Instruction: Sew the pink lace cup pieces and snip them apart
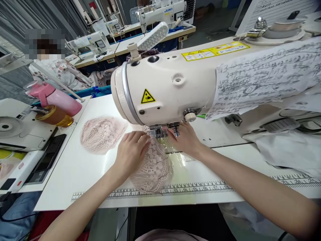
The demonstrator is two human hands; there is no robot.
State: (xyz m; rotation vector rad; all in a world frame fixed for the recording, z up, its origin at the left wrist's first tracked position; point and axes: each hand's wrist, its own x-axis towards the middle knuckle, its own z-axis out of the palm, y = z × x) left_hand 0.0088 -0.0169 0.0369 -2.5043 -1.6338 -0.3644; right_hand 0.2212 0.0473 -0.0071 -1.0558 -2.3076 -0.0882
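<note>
Pale pink lace piece (152,167), floral openwork; cream sewing machine (170,87), yellow warning triangle (147,97); pink bottle (56,97); white table (82,167).

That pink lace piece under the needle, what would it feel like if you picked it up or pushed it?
Probably floppy: the pink lace piece lies flat on the table. Likely very light, since its openwork shows the table through. It may bunch when pushed; the left hand rests flat on it.

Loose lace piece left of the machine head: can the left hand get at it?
Probably yes. The left hand rests on the lace under the presser foot, and only bare white table lies between it and the loose lace piece.
</note>
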